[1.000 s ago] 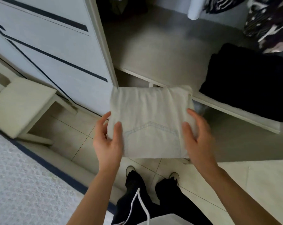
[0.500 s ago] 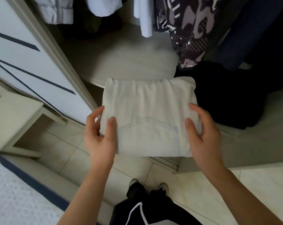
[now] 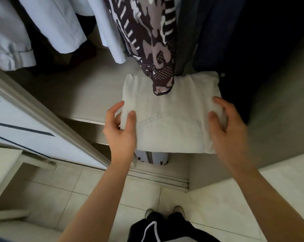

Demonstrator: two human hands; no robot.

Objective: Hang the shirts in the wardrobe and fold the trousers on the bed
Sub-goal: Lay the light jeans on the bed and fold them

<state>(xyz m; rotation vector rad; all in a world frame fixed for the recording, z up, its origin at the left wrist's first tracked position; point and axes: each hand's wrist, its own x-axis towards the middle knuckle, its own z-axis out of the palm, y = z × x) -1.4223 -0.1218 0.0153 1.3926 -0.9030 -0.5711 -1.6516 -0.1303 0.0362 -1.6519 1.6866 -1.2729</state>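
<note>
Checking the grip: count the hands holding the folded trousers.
2. The left hand grips the left edge of the folded trousers; the right hand holds the right edge.

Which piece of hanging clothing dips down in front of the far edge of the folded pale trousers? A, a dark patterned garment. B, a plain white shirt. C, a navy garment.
A: the tip of the dark patterned garment covers the far edge of the folded trousers, which the left hand and right hand grip by the sides.

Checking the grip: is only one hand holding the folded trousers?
No, the left hand and the right hand each grip a side of the trousers.
</note>
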